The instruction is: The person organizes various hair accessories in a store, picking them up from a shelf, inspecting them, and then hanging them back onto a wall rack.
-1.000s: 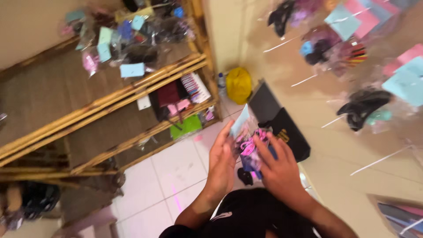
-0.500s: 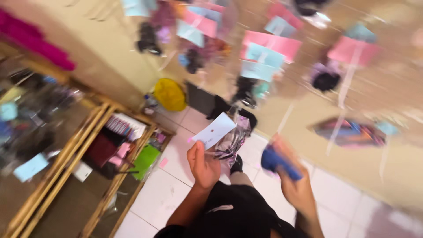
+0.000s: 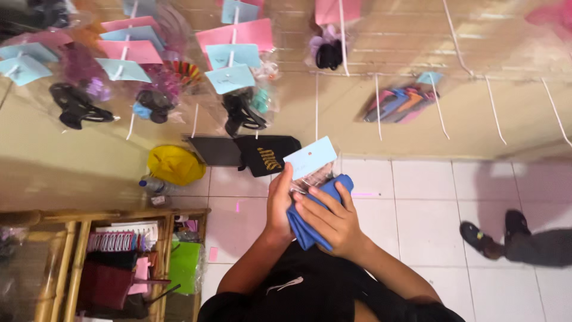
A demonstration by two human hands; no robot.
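Observation:
My left hand (image 3: 279, 200) holds a clear plastic packet (image 3: 311, 177) topped with a pale blue card (image 3: 310, 157), raised in front of me. My right hand (image 3: 330, 219) presses a blue cloth (image 3: 310, 226) against the lower part of the packet, fingers spread over it. Both hands meet at the centre of the view, above my dark-clothed lap. The packet's contents are mostly hidden by the cloth and my fingers.
Packets with pink and blue cards (image 3: 229, 56) hang on the beige wall. A black bag (image 3: 266, 154) and yellow bag (image 3: 174, 164) sit on the tiled floor. A bamboo shelf (image 3: 77, 250) stands at left. Another person's feet (image 3: 497, 235) are at right.
The view swung from the shelf toward the wall. My right hand, apart with the blue cloth half a second ago, has come back onto the packet in my left hand.

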